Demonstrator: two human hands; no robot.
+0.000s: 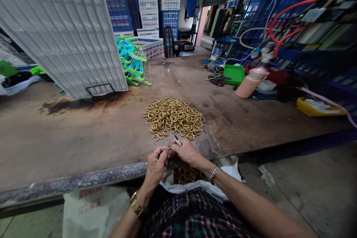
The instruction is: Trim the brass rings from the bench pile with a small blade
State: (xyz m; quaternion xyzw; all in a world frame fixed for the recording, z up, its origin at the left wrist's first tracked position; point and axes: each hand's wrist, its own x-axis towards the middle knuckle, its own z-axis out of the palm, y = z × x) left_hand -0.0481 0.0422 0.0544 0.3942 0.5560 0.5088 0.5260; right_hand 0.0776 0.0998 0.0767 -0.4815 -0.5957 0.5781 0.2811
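Observation:
Both hands meet at the table's front edge, just in front of a pile of brass-coloured rings [174, 117]. My left hand [156, 163] is closed, its thumb and fingers pinching a small ring seen nearly edge-on. My right hand [186, 151] is closed around a small knife [177, 141] whose dark tip points up and away, and its fingertips touch the same ring. Below the hands, an open white bag [182, 187] at my lap holds more rings [188, 174], which look darker.
A grey ribbed panel [69, 33] leans in a wire stand at the left, beside turquoise and green parts [134, 61]. To the right are a green tray [233, 74], a pink bottle [251, 82] and a yellow tray [320, 108]. Stacked crates [147, 3] stand behind the table [83, 141].

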